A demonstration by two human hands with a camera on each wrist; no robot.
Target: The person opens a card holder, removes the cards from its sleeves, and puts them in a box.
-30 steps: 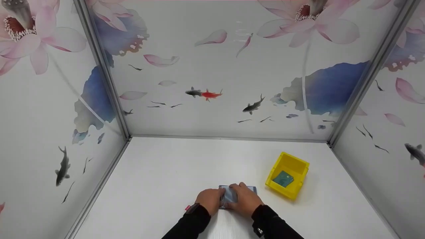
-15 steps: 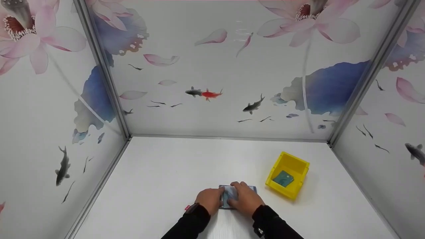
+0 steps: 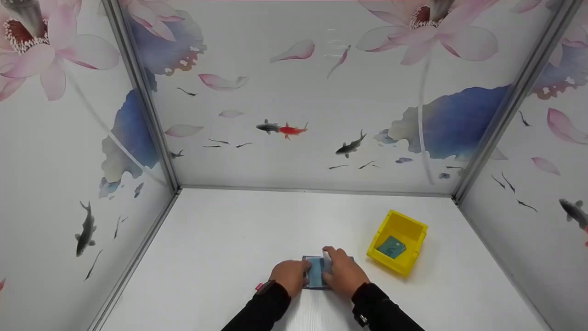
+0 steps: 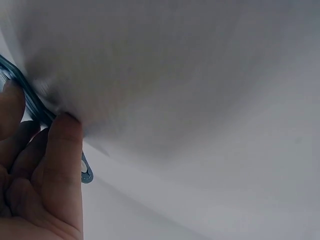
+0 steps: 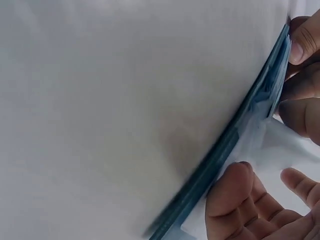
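A blue-teal card holder [image 3: 314, 273] with clear plastic sleeves lies opened out before me on the white table. My left hand [image 3: 290, 277] grips its left side, thumb on top. In the left wrist view a small strap with a pale round fastener [image 4: 87, 169] sticks out beyond the fingers. My right hand [image 3: 345, 275] holds a clear sleeve [image 3: 327, 263] that stands up from the holder. The right wrist view shows the right thumb [image 5: 231, 190] near the sleeve; the exact finger contact is partly hidden.
A yellow bin [image 3: 375, 239] stands to the right of my hands, with a flat teal item [image 3: 392, 247] inside. White panels with painted flowers and fish close off the left, back and right of the table [image 3: 229, 230].
My right hand has shifted slightly right and away from me, lifting the clear sleeve and uncovering more of the pale blue page. The left hand has stayed in place.
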